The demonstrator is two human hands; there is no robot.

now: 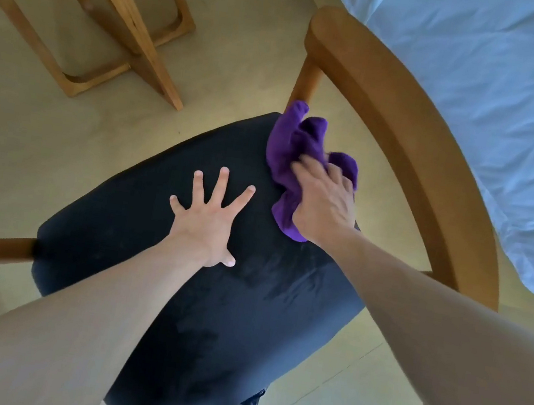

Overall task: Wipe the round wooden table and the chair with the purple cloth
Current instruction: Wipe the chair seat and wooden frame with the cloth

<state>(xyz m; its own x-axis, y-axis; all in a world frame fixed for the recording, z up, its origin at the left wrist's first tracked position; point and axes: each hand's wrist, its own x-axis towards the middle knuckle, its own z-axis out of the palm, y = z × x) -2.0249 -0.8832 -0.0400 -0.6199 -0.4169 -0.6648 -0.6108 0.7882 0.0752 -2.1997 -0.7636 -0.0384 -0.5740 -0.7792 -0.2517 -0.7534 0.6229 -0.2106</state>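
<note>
The chair's dark padded seat (209, 298) (framed by a curved wooden backrest (408, 126)) carries the bunched purple cloth (296, 158) near its far right corner under the right hand (323, 207), while the left hand (207, 224) presses flat, fingers spread, mid-seat.

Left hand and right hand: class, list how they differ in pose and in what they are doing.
The left hand lies flat, fingers spread, holding nothing; the right hand grips the purple cloth. The left sits mid-seat on the dark chair seat; the right is at its far corner. Both rest on the seat.
</note>
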